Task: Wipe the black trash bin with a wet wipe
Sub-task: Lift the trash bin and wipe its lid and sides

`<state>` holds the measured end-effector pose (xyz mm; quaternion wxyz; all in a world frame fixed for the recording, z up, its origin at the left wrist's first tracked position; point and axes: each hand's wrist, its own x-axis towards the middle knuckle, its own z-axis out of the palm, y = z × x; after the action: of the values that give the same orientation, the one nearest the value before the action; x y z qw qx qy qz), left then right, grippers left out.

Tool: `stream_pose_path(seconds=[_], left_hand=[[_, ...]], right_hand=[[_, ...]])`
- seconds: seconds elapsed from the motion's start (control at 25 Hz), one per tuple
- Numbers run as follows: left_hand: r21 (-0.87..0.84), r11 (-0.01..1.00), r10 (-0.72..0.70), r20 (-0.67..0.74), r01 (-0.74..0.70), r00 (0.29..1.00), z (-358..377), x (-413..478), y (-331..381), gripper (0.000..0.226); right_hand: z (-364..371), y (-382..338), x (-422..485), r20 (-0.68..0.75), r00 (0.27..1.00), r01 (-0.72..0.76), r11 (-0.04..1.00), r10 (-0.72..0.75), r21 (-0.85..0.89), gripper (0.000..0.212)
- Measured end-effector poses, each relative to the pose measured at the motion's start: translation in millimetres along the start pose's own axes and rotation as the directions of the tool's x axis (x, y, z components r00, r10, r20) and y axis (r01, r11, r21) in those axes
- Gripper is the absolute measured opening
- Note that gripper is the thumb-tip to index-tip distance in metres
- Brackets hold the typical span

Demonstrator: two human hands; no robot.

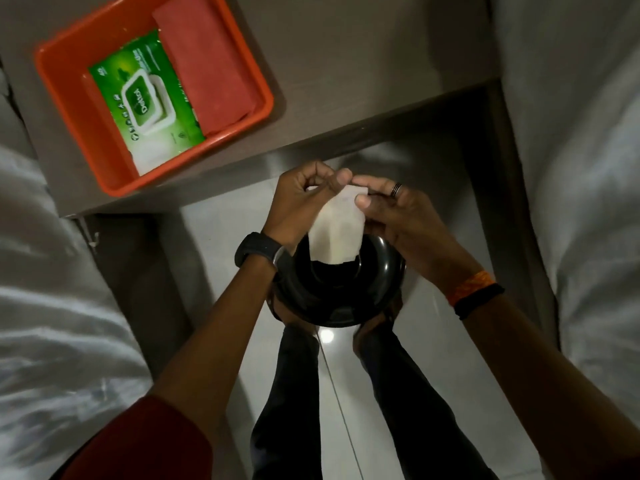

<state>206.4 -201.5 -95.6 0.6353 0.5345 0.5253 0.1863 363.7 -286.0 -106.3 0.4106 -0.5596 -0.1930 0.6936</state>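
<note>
Head view looked straight down, and both hands were up over the black trash bin, which stood on the pale tiled floor right in front of the person's feet. Left hand, black watch on its wrist, pinched the top edge of the wet wipe between thumb and fingers. Right hand, a dark ring on one finger, was closed on the same wipe's upper right corner. Wipe hung folded between them, its lower edge dangling over the bin's round opening; whether it touched the rim, I couldn't tell. Off to the upper left, an orange tray sat on the grey tabletop, holding a green wipes pack beside a red cloth.
</note>
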Motion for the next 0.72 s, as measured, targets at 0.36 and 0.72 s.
stream_pose_path(seconds=[0.36,0.72], left_hand=[[-0.157,0.945,-0.254,0.193,0.286,0.948,43,15,-21,0.017],[0.086,0.955,-0.296,0.169,0.285,0.94,66,58,-24,0.034]], right_hand=[[-37,24,-9,-0.134,0.977,-0.118,0.949,0.163,0.292,0.025],[-51,32,-9,-0.231,0.962,-0.038,0.906,0.148,0.422,0.02]])
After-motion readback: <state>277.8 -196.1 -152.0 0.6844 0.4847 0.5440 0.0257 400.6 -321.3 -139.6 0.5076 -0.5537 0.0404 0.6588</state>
